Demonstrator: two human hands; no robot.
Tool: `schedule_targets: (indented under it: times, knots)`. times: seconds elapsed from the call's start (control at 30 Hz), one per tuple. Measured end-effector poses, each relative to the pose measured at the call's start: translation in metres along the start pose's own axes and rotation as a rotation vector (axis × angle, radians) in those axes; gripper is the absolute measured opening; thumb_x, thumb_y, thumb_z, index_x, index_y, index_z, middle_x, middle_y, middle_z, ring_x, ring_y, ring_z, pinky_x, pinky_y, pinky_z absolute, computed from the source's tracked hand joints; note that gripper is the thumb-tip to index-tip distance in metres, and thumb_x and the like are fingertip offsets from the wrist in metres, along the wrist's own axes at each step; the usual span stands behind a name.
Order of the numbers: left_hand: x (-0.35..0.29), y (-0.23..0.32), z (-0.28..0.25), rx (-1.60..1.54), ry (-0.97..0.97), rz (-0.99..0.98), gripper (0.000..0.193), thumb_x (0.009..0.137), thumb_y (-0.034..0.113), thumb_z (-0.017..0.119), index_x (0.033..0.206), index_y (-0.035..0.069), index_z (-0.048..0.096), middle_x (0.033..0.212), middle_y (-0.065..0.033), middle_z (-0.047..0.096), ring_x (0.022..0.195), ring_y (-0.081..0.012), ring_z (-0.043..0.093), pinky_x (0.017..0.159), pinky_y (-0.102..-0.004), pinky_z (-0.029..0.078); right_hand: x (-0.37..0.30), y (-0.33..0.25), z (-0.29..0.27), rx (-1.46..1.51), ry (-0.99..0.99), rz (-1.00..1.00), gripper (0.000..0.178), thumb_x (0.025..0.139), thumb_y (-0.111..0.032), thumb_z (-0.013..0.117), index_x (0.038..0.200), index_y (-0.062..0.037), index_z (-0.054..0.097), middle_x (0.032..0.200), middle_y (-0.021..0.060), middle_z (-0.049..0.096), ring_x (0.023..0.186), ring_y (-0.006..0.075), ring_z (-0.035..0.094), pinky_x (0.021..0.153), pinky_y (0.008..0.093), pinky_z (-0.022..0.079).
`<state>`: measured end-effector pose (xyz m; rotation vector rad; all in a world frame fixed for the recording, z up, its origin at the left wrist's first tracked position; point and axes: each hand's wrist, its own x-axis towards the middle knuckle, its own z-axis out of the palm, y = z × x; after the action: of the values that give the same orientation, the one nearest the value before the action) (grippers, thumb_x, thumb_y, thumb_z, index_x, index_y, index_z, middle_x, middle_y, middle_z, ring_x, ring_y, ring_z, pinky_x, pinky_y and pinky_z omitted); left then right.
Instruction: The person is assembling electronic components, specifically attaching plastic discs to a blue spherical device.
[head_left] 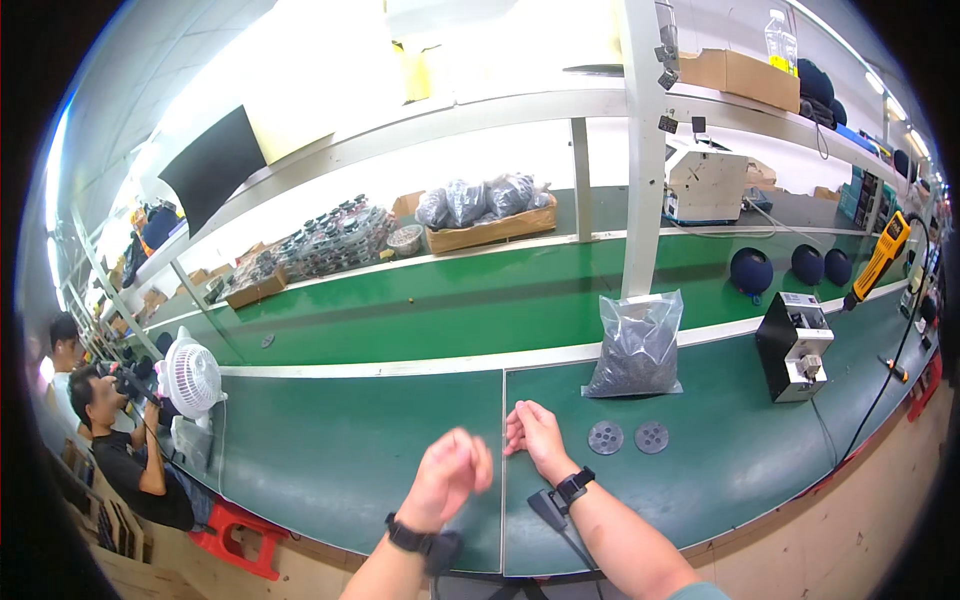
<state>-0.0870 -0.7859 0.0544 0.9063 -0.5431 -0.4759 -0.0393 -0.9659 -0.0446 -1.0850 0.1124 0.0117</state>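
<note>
Above the green bench, slightly smeared, my left hand (452,476) is curled closed; whatever its fingers may hold is hidden. My right hand (538,438) rests just right of the bench seam, fingers loosely bent and apart with nothing seen in them. Closest to it on the right lies a dark grey round disc with several holes (605,437), and a matching disc (652,437) sits beside that one. Behind the discs stands a clear plastic bag (637,350) filled with small dark pieces.
A black-and-silver bench device (795,348) stands to the right, near a yellow handheld tool (882,257). Round dark blue items (751,271) sit behind. A white fan (191,375) and a seated person (140,450) are at left. A white post (642,150) rises behind the bag.
</note>
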Motion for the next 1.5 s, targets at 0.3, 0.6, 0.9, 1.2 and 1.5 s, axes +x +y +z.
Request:
schedule_targets:
  times: [0.3,0.6,0.9,1.2,1.5]
  knots:
    - [0.061,-0.054,-0.070,-0.398,0.439,-0.060,0.018,0.102,0.031,0.059,0.094,0.015,0.060,0.082,0.0008,0.057,0.070,-0.0132,0.050,0.061,-0.0289,0.040,-0.006,0.002,-0.001,0.048,0.020,-0.022,0.033,0.107,-0.031,0.049,0.094,-0.0023,0.057,0.075,0.0067,0.060,0.061,0.0157,0.061,0.057,0.0343,0.059]
    - [0.058,-0.077,-0.095,-0.194,0.351,-0.157,0.015,0.103,0.025,0.057,0.096,0.012,0.056,0.084,-0.0018,0.062,0.072,-0.0106,0.055,0.064,-0.0252,0.044,-0.023,-0.001,0.000,-0.018,-0.019,-0.066,0.035,0.108,-0.032,0.044,0.094,-0.0026,0.056,0.075,0.0078,0.059,0.063,0.0162,0.058,0.059,0.0327,0.055]
    - [0.060,-0.078,-0.095,-0.229,0.361,-0.168,0.017,0.103,0.024,0.059,0.092,0.011,0.059,0.083,-0.0015,0.062,0.073,-0.0111,0.056,0.068,-0.0268,0.047,-0.024,-0.007,0.004,-0.014,0.009,-0.082,0.041,0.107,-0.039,0.045,0.093,-0.0018,0.055,0.075,0.0089,0.059,0.063,0.0181,0.058,0.060,0.0353,0.055]
    - [0.060,-0.072,-0.089,-0.164,0.456,-0.132,0.012,0.100,0.021,0.063,0.096,0.009,0.061,0.083,-0.0036,0.064,0.074,-0.0137,0.061,0.066,-0.0298,0.050,-0.028,-0.025,0.009,-0.111,0.068,-0.049,0.018,0.104,-0.021,0.058,0.100,-0.0041,0.058,0.085,0.0037,0.063,0.076,0.0114,0.062,0.065,0.0283,0.053]
    - [0.061,-0.069,-0.089,-0.201,0.419,-0.091,0.014,0.101,0.019,0.058,0.091,0.009,0.057,0.078,-0.0057,0.061,0.071,-0.0151,0.058,0.065,-0.0314,0.048,-0.018,-0.195,-0.120,-0.476,0.827,-0.706,0.043,0.093,-0.018,0.072,0.125,-0.0002,0.049,0.115,0.0097,0.058,0.100,0.0148,0.057,0.088,0.0297,0.049]
